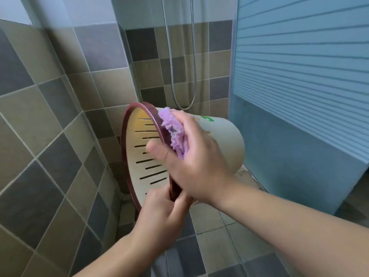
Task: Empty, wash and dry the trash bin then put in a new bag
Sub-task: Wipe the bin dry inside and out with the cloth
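A cream trash bin [229, 144] with a dark red rim and slotted walls is held in the air on its side, its mouth facing left. My left hand [161, 214] grips the lower part of the dark red rim. My right hand [191, 160] holds a fluffy purple cloth [175, 132] and presses it against the bin's outer wall just behind the rim. The inside of the bin shows several dark slots and holds nothing.
A tiled wall [50, 126] stands close on the left. A shower hose [179, 76] hangs behind the bin. A frosted glass shower panel [299, 96] rises on the right. Tiled floor [219, 246] lies below.
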